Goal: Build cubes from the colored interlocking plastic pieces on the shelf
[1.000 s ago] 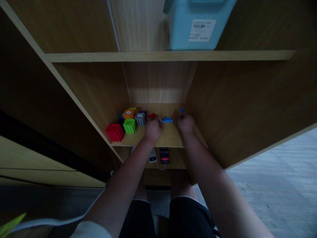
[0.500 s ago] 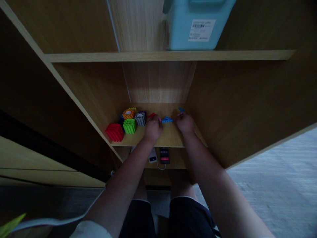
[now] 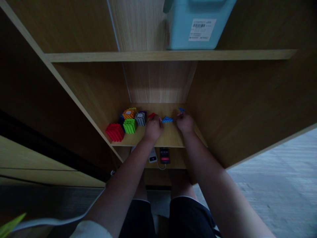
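Both my hands reach onto a low wooden shelf. My left hand is curled shut beside a small red piece, which peeks out past its knuckles. A flat blue toothed piece lies between my hands. With its fingers pinched together, my right hand sits at a small blue piece near the shelf's right wall. To the left stand a red block, a green block, an orange block and a grey-white block.
A light blue plastic box with a barcode label stands on the shelf above. Under the low shelf lie a white device with a cable and a dark device with a red display. Cabinet walls close in both sides.
My right hand has shifted slightly left and back toward the small blue piece. My left hand has barely moved.
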`<state>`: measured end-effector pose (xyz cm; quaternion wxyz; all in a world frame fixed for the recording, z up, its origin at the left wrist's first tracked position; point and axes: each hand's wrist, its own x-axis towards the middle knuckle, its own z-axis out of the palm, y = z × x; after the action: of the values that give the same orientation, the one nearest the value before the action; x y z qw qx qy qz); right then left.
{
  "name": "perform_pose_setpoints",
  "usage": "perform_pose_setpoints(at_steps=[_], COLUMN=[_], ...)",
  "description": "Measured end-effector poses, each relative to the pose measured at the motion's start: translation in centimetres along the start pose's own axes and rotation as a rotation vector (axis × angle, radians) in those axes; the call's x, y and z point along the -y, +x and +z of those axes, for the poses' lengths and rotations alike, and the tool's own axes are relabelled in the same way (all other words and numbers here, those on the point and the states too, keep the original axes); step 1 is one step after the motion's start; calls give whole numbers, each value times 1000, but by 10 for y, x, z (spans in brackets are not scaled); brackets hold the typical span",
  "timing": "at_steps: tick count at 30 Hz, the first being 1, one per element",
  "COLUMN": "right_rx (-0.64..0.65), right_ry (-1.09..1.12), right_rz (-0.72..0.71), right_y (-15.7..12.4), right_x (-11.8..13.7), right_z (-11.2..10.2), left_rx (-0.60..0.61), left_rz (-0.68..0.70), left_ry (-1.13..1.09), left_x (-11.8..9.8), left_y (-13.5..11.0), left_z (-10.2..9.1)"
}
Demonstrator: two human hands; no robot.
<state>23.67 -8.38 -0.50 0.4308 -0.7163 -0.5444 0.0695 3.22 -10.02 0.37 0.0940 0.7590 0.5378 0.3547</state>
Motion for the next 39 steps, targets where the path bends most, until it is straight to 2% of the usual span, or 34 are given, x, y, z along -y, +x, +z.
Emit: perform_pose_setpoints(at_steps=[10,30,33,39], right_rx=[-32,28,53,194], right_ry=[29,5,34,85], right_rz=[-26,-9,-20,-83], right_y=[2,0,2,0], right_x=[-6,1,-1,-4], right_z=[6,2,5,9], left_rx=[-3,11,2,-15], left_rz=[10,-10,0,-5], left_ry=[18,4,4,4], left_x=[1,1,3,3], left_y=[0,0,1,1], left_z=[1,0,3,3])
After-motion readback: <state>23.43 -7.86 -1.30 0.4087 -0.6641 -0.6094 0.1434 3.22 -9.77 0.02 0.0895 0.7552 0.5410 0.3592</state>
